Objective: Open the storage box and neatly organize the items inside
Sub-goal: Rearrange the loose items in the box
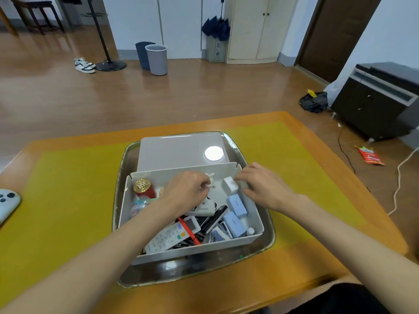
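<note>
Hands (224, 189) inside open box (195, 251), far end.

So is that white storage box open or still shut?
Open. The storage box has no lid on; the lid lies flat behind it on the metal tray, and the remote control inside shows.

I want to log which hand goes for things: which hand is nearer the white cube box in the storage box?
Right. The right hand has fingertips touching the white cube box; the left hand sits apart to its left, pinching a small white item.
</note>
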